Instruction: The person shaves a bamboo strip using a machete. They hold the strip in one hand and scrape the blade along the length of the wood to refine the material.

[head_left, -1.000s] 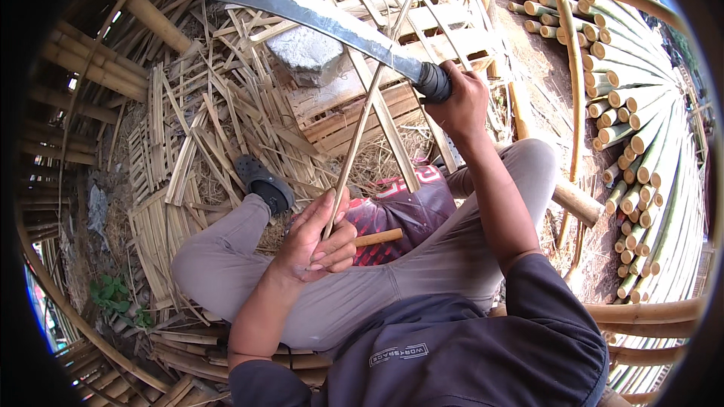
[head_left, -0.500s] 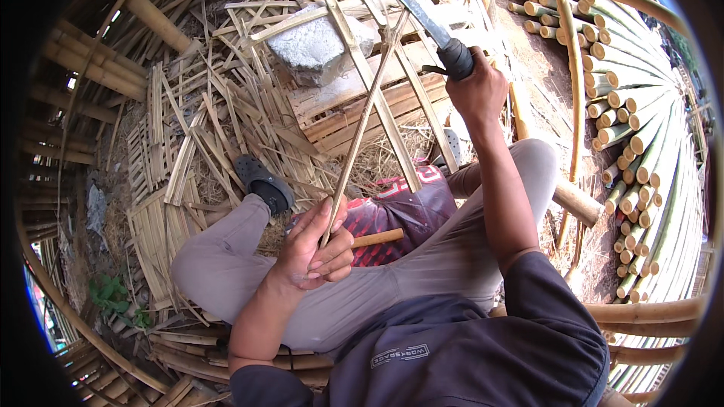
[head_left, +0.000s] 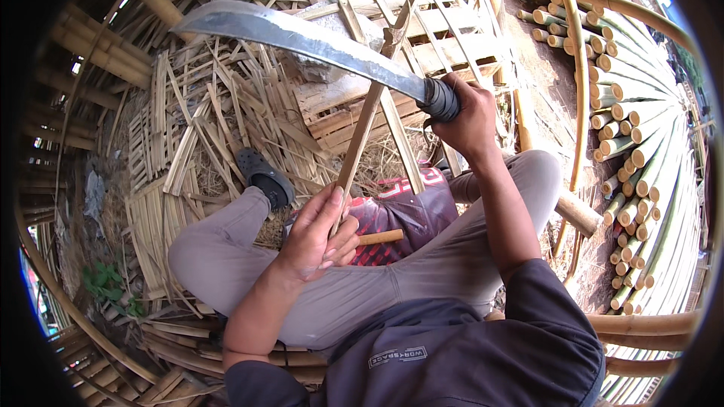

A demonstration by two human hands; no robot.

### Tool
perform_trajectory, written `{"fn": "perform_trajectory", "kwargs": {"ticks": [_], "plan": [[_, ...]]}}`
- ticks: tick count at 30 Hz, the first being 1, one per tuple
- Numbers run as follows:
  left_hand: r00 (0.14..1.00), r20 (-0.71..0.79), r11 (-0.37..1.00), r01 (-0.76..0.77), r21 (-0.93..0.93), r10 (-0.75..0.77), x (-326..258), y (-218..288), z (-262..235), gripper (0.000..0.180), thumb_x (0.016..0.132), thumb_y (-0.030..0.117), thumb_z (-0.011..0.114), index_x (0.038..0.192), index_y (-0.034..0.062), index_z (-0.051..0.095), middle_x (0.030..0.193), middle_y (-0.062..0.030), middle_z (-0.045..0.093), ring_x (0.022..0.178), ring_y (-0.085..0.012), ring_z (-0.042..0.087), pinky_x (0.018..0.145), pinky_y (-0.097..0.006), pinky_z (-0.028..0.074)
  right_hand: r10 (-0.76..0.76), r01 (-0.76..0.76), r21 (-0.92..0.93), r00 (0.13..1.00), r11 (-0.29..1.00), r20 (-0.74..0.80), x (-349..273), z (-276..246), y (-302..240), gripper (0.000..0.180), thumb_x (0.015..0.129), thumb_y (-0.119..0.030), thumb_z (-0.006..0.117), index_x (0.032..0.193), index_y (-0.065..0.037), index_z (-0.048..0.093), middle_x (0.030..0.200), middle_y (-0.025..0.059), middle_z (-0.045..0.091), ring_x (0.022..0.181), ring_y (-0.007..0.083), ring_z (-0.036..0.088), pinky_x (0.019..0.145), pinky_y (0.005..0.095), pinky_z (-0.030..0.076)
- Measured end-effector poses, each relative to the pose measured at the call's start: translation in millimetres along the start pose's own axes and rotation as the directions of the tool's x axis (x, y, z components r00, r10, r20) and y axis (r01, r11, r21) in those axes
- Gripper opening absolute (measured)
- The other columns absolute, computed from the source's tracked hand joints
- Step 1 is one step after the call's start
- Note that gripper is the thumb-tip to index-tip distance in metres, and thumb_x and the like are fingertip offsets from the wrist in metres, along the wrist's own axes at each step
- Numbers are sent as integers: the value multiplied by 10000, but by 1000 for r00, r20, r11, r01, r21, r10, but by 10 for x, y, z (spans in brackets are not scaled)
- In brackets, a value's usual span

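Note:
My right hand (head_left: 469,117) is closed round the dark wrapped handle of a machete (head_left: 302,39). Its long curved blade points to the far left and crosses in front of a bamboo strip (head_left: 363,128). That strip is pinched in my left hand (head_left: 323,232), slanting up and away to the right, with a knotty part just beyond the blade. Whether the edge touches the strip I cannot tell. A short tan stick (head_left: 381,237) shows beside my left fingers, over a dark red patterned cloth (head_left: 422,218) between my legs; its other end is hidden.
Beyond my legs lies a slatted bamboo stack (head_left: 339,117), with a grey stone (head_left: 311,68) partly behind the blade and loose strips on top. Split bamboo pieces (head_left: 188,143) litter the ground at left. Cut bamboo poles (head_left: 641,136) are piled at right, behind a bamboo rail (head_left: 575,105).
The machete has swung down and left, from pointing up and away to lying across the strip. My right hand has come slightly lower; the strip has turned to show a broader face.

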State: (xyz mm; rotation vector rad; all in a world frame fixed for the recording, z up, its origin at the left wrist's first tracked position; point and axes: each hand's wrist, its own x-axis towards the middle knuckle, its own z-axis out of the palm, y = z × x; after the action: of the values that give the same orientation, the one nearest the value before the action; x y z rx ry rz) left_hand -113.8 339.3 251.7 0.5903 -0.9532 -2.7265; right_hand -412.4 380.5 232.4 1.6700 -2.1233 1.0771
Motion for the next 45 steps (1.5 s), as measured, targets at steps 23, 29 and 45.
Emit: {"fn": "perform_trajectory", "kwargs": {"ticks": [23,29,45], "plan": [[998,-17,983,-54,174,58,26,-103,-7,262,1098,327,294,972,155,445,491,38,315,341,-53,270,342,-208,239,397,-325,440,914,837,-81,60,202,279,252,770,-187,799,835,9,654,683,70,652,652,134,633,638,319,504],[999,-25,955,-30,295,39,33,-112,34,224,1096,297,311,1006,136,437,495,32,332,339,-58,285,334,-213,253,397,-243,615,909,751,-126,99,162,217,283,792,-184,827,913,6,655,714,6,628,632,81,574,593,259,456],[998,4,882,-50,469,55,67,-160,62,239,1089,268,357,1110,57,468,503,37,357,367,-51,326,351,-215,313,452,-223,942,887,250,90,107,72,349,321,778,-45,809,1035,-11,619,710,1,587,500,78,494,455,235,386]]}}
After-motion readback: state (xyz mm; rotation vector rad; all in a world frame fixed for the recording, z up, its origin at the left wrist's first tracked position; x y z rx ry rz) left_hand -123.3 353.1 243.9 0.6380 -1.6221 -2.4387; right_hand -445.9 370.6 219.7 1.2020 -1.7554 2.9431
